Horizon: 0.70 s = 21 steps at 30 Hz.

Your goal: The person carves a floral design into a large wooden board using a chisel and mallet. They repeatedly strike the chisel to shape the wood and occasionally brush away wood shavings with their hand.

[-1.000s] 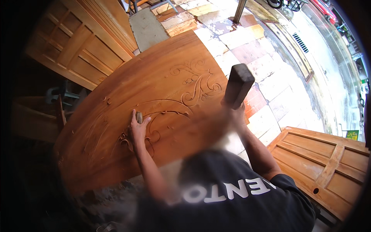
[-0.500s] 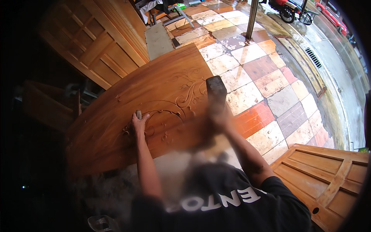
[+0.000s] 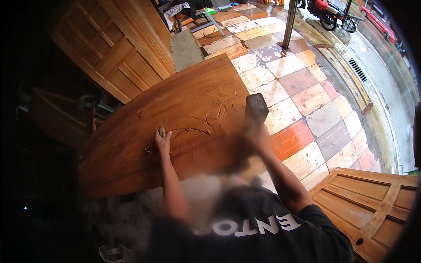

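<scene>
The left hand (image 3: 164,141) is wrapped round a stubby tool (image 3: 162,131) over the carved panel (image 3: 175,107) lying before the person; the right hand (image 3: 259,138), blurred, grips a dark block (image 3: 257,105). An off-centre blow could bruise fingers or skid the tool across the scrollwork (image 3: 215,118).

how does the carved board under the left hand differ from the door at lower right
The carved board carries curling scrolls; the door has straight-edged rectangular panels. The board is a deeper reddish brown, the door a paler yellow-brown. The left hand is at the board, while no hand touches the door. Both look wooden.
</scene>
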Available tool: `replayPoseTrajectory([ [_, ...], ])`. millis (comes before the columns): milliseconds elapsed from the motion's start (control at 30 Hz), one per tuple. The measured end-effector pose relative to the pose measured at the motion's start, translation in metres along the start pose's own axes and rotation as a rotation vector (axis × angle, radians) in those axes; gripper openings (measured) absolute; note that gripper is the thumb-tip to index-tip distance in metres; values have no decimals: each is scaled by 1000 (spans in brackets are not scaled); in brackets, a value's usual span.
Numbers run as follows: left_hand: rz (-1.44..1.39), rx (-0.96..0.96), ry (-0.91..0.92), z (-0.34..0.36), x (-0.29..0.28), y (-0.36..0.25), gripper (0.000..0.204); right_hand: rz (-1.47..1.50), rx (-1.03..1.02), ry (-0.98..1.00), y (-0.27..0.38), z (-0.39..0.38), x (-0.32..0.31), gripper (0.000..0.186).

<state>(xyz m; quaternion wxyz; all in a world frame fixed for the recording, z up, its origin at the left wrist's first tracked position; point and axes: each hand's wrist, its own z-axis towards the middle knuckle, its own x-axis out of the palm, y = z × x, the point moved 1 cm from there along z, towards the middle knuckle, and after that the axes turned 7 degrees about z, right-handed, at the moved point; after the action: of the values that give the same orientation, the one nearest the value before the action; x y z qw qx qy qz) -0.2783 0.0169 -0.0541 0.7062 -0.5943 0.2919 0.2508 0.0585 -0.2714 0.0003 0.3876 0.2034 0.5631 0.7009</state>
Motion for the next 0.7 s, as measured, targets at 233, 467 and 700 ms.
replayPoseTrajectory([
  [233,138,-8,20,-24,-14,-34,76,-18,236,18,-10,-7,7,41],
  [467,267,-1,120,-27,-12,-40,68,-229,30,-12,-50,-15,3,44],
  [700,272,149,516,-76,20,-185,68,59,260,21,-70,-17,-1,22],
])
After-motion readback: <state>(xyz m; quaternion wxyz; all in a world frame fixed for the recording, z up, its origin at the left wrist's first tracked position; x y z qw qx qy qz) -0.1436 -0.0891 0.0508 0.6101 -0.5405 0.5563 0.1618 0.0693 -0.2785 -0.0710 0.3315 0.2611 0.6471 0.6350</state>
